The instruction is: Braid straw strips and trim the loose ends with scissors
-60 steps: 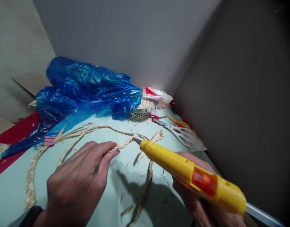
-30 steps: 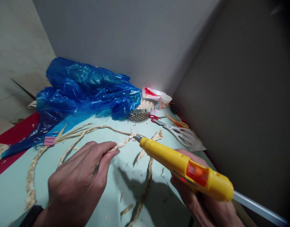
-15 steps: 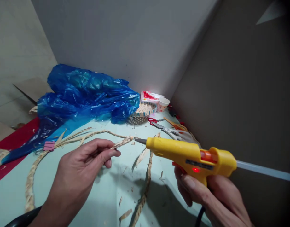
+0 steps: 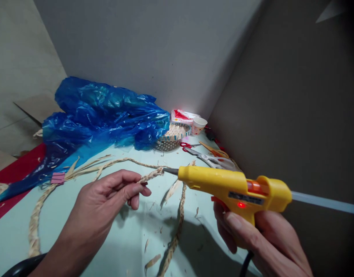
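Between the thumb and fingers of my left hand (image 4: 113, 196) is the end of a pale braided straw cord (image 4: 152, 175), its tip pointing right. My right hand (image 4: 260, 238) grips a yellow hot glue gun (image 4: 214, 181) by its handle, with a red light lit on the side. The gun's dark nozzle meets or nearly meets the cord's tip. A clear glue stick (image 4: 324, 202) sticks out of the gun's back. Another length of braided cord (image 4: 181, 215) lies on the table between my hands. At left, a pink clip (image 4: 58, 178) pinches a braid with loose straw ends.
A crumpled blue plastic bag (image 4: 107, 111) covers the back left. Behind the gun are a small woven basket (image 4: 177, 132), a paper cup (image 4: 199, 125), a tissue pack (image 4: 179, 115), red-handled scissors (image 4: 187, 145) and grey scissors (image 4: 208, 158). Straw scraps (image 4: 152, 261) litter the pale tabletop (image 4: 131, 238).
The view has shifted slightly. My left hand and the cord end have turned a little, and the cord's tip sits right by the nozzle. Both hands keep their grips.
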